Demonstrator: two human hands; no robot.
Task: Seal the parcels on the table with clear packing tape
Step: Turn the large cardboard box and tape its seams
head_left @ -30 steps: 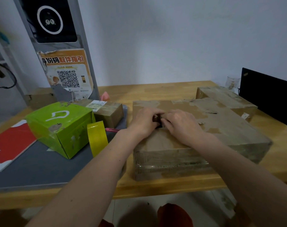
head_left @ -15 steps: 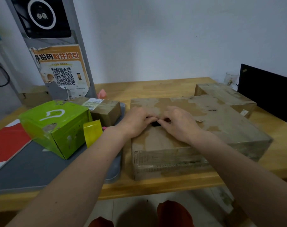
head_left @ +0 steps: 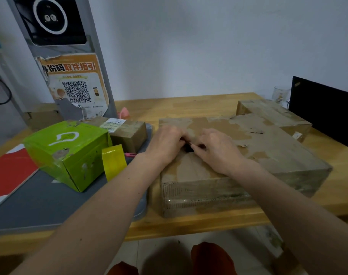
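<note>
The big flat box (head_left: 238, 155) lay on the table (head_left: 189, 105). The left hand (head_left: 165, 144) and right hand (head_left: 216, 149) pinched 1 small dark thing (head_left: 187, 147) (maybe tape) on top. The box looked stiff but torn, best held by its edges.

large worn cardboard parcel (head_left: 238, 155) flat on wooden table (head_left: 189, 104) | left hand (head_left: 165, 143) and right hand (head_left: 214, 149) on its top, fingertips meeting over small dark object (head_left: 187, 147), identity unclear | green box (head_left: 68, 151), yellow tape roll (head_left: 114, 161) on grey mat (head_left: 40, 201) to left | second parcel (head_left: 274, 116) behind
</note>
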